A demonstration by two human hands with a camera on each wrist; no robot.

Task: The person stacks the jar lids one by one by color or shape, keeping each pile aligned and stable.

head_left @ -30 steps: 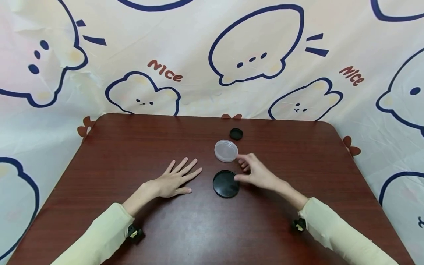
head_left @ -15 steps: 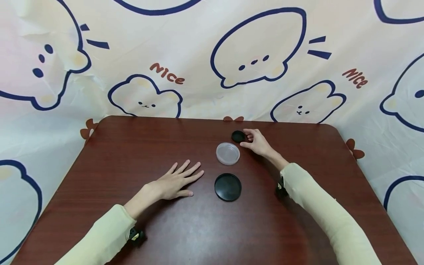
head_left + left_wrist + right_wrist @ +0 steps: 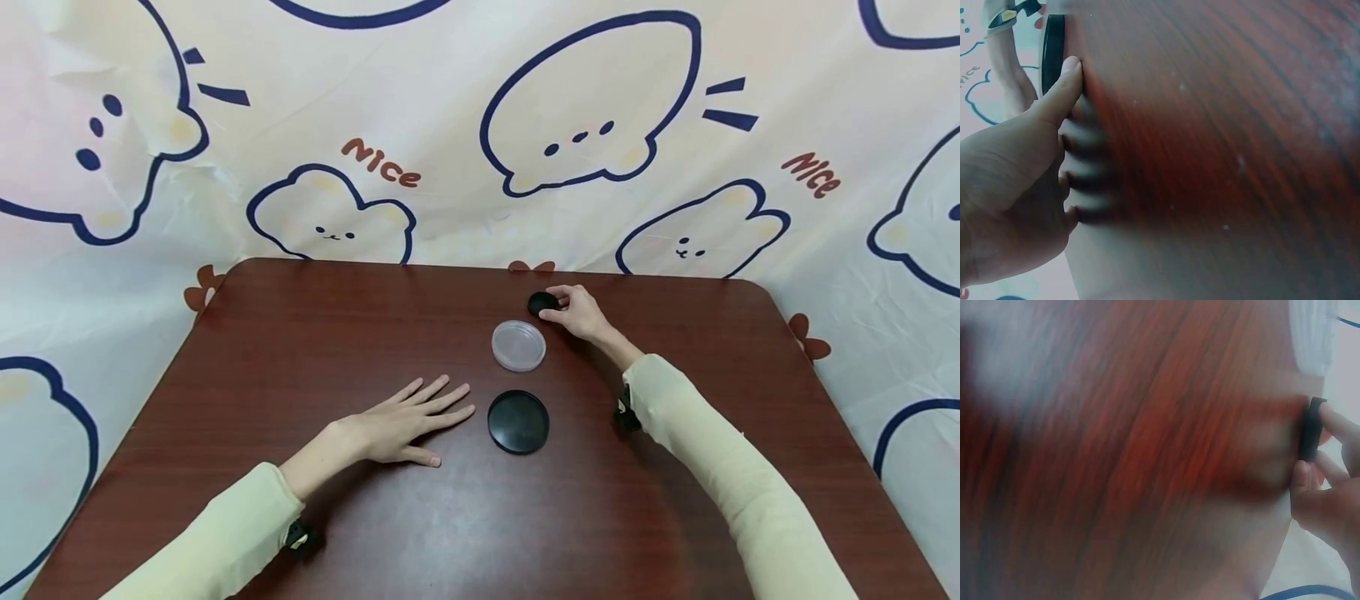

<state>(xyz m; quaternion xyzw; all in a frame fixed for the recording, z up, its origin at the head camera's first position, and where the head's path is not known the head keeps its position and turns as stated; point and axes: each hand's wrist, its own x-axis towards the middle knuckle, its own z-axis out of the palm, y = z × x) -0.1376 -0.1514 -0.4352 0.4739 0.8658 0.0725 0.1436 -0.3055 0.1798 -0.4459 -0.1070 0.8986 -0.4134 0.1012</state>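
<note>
My right hand (image 3: 581, 313) pinches a small round black lid (image 3: 538, 302) at the far side of the table, thumb on its near edge and fingers on the far edge. In the right wrist view the small black lid (image 3: 1312, 432) shows edge-on between thumb and fingertips. My left hand (image 3: 397, 427) is spread over the table with straight fingers, holding nothing. To the right of its fingertips lies a larger round black lid (image 3: 518, 422); the left wrist view shows this lid (image 3: 1054, 53) from the side, beyond the thumb. Between the two black lids sits a clear round dish (image 3: 518, 346).
The brown wood-grain table (image 3: 337, 325) ends at a far edge just behind the small lid. A white curtain (image 3: 450, 217) with blue cartoon outlines hangs around the table. Each wrist carries a small dark camera.
My right hand has gone from beside the larger lid and clear dish to the small black lid and now grips it. The left hand has slid slightly right and nearer.
</note>
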